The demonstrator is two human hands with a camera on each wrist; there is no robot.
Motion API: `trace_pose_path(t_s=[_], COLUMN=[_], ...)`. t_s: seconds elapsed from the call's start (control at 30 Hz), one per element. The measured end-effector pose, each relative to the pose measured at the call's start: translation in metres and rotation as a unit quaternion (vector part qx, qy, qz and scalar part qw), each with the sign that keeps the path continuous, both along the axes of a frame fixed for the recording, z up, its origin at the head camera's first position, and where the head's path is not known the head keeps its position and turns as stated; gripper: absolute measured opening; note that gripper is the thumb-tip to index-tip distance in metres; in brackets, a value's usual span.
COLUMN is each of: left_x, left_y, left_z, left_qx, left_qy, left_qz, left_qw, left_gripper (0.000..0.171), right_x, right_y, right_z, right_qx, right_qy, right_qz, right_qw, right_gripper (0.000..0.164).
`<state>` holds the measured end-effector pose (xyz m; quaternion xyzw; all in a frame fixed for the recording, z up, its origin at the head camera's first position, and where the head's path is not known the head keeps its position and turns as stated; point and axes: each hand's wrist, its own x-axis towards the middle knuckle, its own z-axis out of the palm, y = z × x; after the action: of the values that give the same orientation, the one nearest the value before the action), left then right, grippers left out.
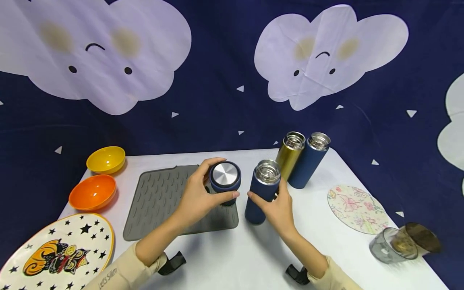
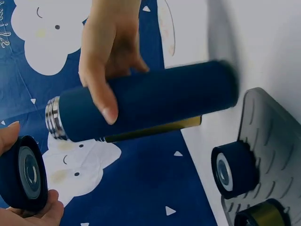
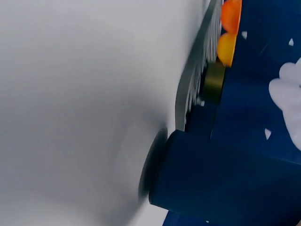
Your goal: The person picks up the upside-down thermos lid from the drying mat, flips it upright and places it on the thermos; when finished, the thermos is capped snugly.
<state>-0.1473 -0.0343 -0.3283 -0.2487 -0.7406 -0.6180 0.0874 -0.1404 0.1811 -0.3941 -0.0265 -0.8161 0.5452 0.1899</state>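
My left hand (image 1: 197, 193) grips a dark blue cap (image 1: 226, 175) with a brushed silver top, holding it above the grey mat. In the left wrist view, the underside of this cap (image 2: 32, 172) faces the bottle's mouth, with a gap between them. My right hand (image 1: 280, 211) holds a dark blue bottle (image 1: 258, 199) round its upper body. This uncapped bottle, slightly tilted, shows its steel neck (image 2: 55, 117). Its base is low over the white table; I cannot tell whether they touch. A second blue cap (image 2: 234, 168) and a gold cap (image 2: 265, 214) lie on the mat.
An uncapped gold bottle (image 1: 288, 157) and blue bottle (image 1: 308, 163) stand behind my right hand. The grey mat (image 1: 156, 201) lies left. Yellow bowl (image 1: 106, 160), orange bowl (image 1: 92, 192) and plate (image 1: 103, 229) line the left edge. A round patterned mat (image 1: 357, 209) and glasses (image 1: 393, 245) are right.
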Motion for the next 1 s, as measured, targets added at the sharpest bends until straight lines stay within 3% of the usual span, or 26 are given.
trace_pose_path(t_s=[0.17, 0.37, 0.53, 0.7, 0.87, 0.93, 1.0], left_x=[-0.002, -0.005, -0.012, -0.018, -0.021, -0.023, -0.026], left_y=[0.009, 0.033, 0.059, 0.076, 0.079, 0.078, 0.076], left_z=[0.007, 0.012, 0.01, 0.006, 0.001, -0.003, -0.006], left_qx=[0.008, 0.016, 0.0, -0.044, -0.089, -0.089, -0.077], left_qy=[-0.014, -0.023, -0.018, 0.013, 0.048, 0.057, 0.049], left_qz=[-0.026, -0.075, -0.096, -0.082, -0.051, -0.065, -0.101], left_qw=[0.9995, 0.9968, 0.9953, 0.9956, 0.9935, 0.9923, 0.9907], left_gripper=[0.075, 0.074, 0.069, 0.069, 0.069, 0.068, 0.069], right_x=[0.015, 0.017, 0.018, 0.019, 0.019, 0.02, 0.02], right_y=[-0.002, 0.001, 0.002, 0.001, 0.001, 0.001, 0.002], right_z=[-0.008, -0.015, -0.016, -0.017, -0.016, -0.015, -0.015], right_qx=[0.013, 0.025, 0.036, 0.035, 0.035, 0.039, 0.041], right_qy=[0.016, 0.056, 0.065, 0.059, 0.056, 0.055, 0.055], right_qz=[0.02, 0.041, 0.051, 0.059, 0.059, 0.057, 0.058], right_qw=[1.0, 0.997, 0.996, 0.996, 0.996, 0.996, 0.996], right_gripper=[0.082, 0.079, 0.078, 0.085, 0.087, 0.086, 0.085])
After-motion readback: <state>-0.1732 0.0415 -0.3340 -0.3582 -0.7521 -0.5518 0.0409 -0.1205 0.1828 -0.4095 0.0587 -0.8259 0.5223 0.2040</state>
